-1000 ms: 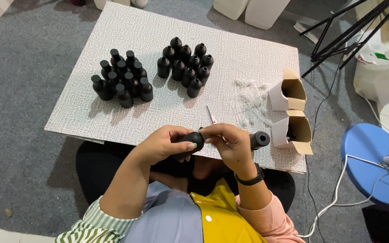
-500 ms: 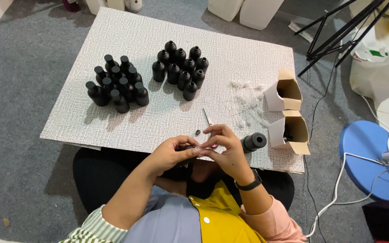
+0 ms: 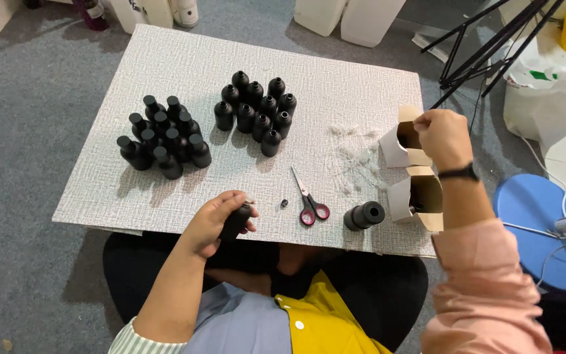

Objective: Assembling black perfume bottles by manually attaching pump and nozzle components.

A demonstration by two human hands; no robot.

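We grip a black bottle (image 3: 236, 221) in our left hand (image 3: 214, 223), fingers wrapped round it at the board's (image 3: 165, 65) near edge, about 7 o'clock. Our right hand (image 3: 443, 136), at 3 o'clock, reaches with fingers pinched into an open cardboard box (image 3: 401, 141); whether it holds anything we cannot tell. Scissors (image 3: 309, 196) lie between

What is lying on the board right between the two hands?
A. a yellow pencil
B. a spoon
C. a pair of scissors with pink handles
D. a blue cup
C: the scissors with pink handles lie flat on the white board, between the left hand, which holds a black bottle, and the right hand up at the open cardboard box.
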